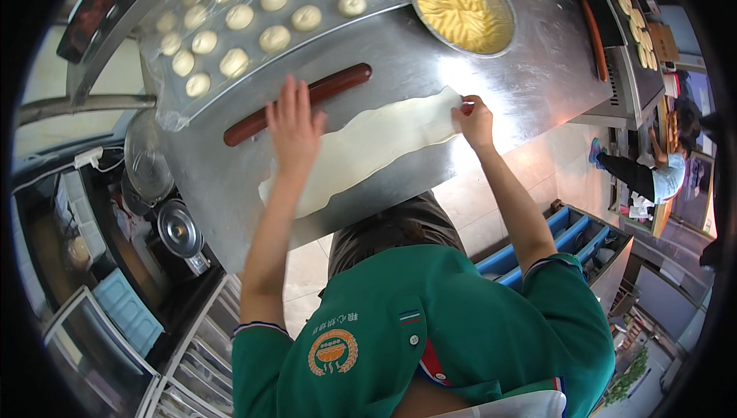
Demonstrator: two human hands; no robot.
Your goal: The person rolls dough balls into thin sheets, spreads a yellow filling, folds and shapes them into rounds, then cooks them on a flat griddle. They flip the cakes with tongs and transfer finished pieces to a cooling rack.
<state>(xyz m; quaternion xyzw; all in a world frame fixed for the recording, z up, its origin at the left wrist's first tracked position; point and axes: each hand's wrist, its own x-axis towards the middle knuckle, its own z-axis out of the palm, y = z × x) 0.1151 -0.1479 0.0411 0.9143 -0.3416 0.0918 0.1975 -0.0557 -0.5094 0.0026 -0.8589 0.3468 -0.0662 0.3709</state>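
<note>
A long, flat sheet of pale dough (384, 142) lies slantwise on the steel table (537, 88), its edges wavy. At its right end my right hand (476, 122) has its fingers bent in a pinch on the dough's edge. My left hand (296, 126), slightly smeared by motion, is over the left part of the sheet with its fingers stretched out; it holds nothing. Just beyond the dough rests a reddish-brown rolling pin (338, 86), partly covered by my left fingers. Whether the left palm touches the dough, I cannot tell.
Several round dough pieces sit on a plastic-covered tray (307, 43) at the far left. A metal bowl (510, 42) of yellow filling stands at the far middle. Another brown rod (594, 40) lies at right, by flat breads (637, 26). Another person (666, 180) is farther right.
</note>
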